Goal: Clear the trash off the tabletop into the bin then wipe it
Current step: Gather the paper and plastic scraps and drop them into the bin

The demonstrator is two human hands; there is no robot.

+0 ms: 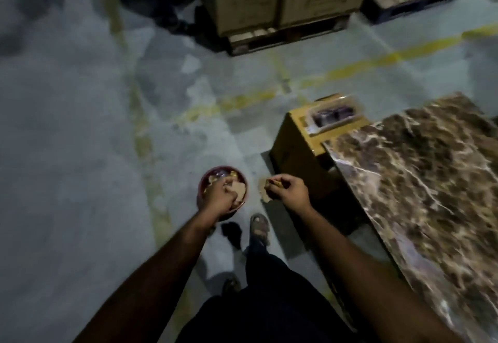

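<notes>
A small dark red bin (206,178) stands on the grey floor with wrappers and scraps inside it. My left hand (219,194) hangs right over its mouth and holds a piece of brown cardboard (239,190). My right hand (291,191) is just right of the bin, above the floor, and grips a torn cardboard scrap with a yellowish wrapper (266,190). The brown marble-patterned tabletop (420,175) lies to the right; the part in view carries no trash.
A yellow cardboard box (299,140) with a plastic-wrapped pack (334,113) on top stands by the table's far left corner. Large cartons on a pallet (272,6) stand farther back. Yellow floor lines cross the concrete. My sandalled feet are below the hands.
</notes>
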